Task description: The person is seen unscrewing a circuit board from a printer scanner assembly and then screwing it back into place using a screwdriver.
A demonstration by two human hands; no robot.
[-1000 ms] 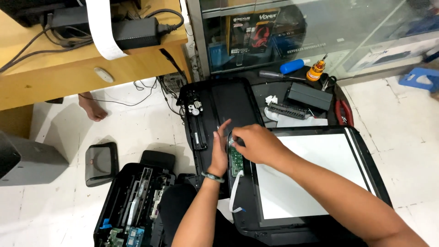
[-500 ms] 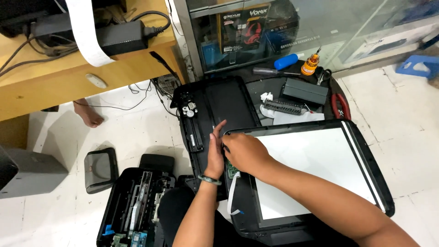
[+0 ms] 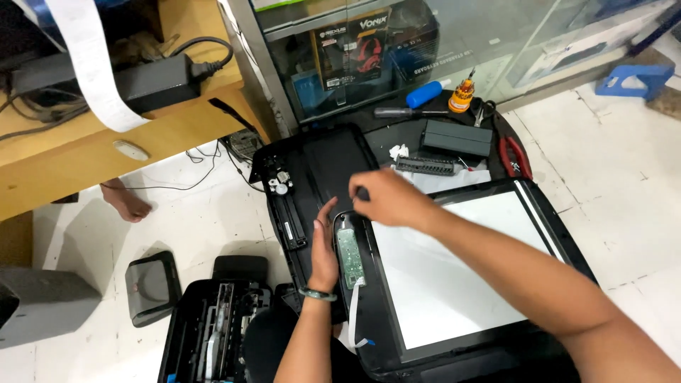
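Head view: I see the scanner lid point(image 3: 454, 284) already stripped, green circuit board point(image 3: 349, 254) bared between my hands; left hand point(image 3: 324, 245) fingers flat beside it, right hand point(image 3: 386, 198) pinching something small above it, refitting undone

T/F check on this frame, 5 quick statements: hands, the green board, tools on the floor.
1. The left hand rests beside the green circuit board. True.
2. The right hand holds the red pliers. False: the red pliers lie on the floor, apart from both hands.
3. A white flat cable runs from the board's lower end. True.
4. The blue-handled screwdriver lies on the white panel. False: it lies near the glass cabinet, beyond the white panel.
5. A black power adapter sits on the wooden desk. True.
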